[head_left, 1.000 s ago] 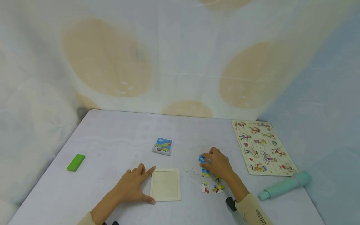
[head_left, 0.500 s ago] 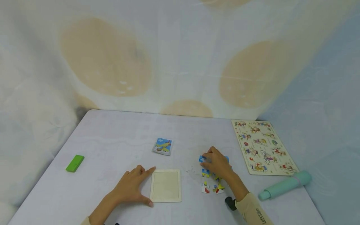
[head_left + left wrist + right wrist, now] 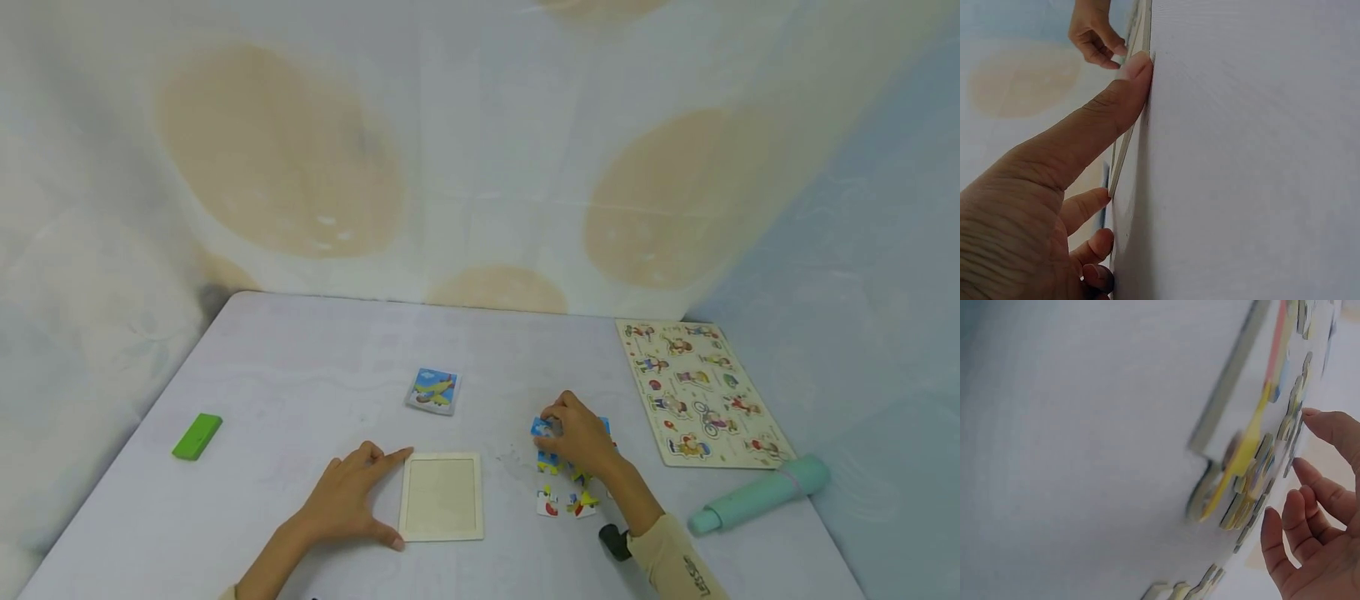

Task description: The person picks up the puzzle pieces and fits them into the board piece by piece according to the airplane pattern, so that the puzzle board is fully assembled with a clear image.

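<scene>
A square wooden puzzle tray (image 3: 442, 540) with a raised rim lies in front of me. My left hand (image 3: 341, 500) touches its left side, thumb at the near corner and index finger at the far corner, both fairly straight. In the left wrist view, the thumb (image 3: 1104, 115) lies along the tray edge (image 3: 1124, 153). My right hand (image 3: 581, 437) pinches a blue puzzle piece (image 3: 541, 427) between thumb and index finger at the far left of a group of pieces. Other puzzle pieces (image 3: 547, 502) lie under and beside that hand, partly hidden by it.
A small stack with an airplane picture (image 3: 433, 390) lies beyond the tray. A green block (image 3: 198, 437) is at left. On the right lie a wooden picture board (image 3: 697, 400) and a rolled mint-green item (image 3: 761, 496). Cloth hangs behind the table.
The pinched blue piece has shifted slightly toward me and to the right. My left hand stays by the tray, its thumb drawn back a little to the left.
</scene>
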### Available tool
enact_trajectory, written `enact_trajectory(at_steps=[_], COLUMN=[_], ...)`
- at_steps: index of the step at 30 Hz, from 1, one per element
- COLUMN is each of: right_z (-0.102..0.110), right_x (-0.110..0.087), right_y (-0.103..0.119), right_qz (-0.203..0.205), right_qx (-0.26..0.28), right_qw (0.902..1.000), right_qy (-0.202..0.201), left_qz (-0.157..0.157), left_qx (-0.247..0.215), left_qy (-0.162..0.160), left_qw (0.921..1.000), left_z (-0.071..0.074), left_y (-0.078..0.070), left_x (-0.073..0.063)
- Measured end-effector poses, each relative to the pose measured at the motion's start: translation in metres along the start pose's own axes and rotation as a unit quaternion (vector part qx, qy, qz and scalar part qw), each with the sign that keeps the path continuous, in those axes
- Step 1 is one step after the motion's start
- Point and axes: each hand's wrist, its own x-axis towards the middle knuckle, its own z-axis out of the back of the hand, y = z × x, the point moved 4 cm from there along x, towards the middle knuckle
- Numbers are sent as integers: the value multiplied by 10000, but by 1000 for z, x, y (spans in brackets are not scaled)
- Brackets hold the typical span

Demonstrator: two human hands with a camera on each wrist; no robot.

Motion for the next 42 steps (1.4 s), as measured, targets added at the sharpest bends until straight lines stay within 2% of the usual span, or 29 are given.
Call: enact_trajectory(at_steps=[8,15,26,42], right_z=[5,6,-11,-36], right_x=[-5,-11,-20,-24], right_y=[4,38,91,125], right_qz=[-55,553,1220,1622], right_qx=[150,244,250,365], right_qw=[9998,9981,9920,9845], right_qy=[-88,-117,195,567], left_qz=[72,159,313,405], left_qx=[-30,-62,-40,-24], left_qy=[-42,-106,-110,-80], left_qw=[10000,9998,9994,9991], left_z=[-1,0,-2,-3], left_y=[0,-1,0,1], left_x=[0,-1,0,0])
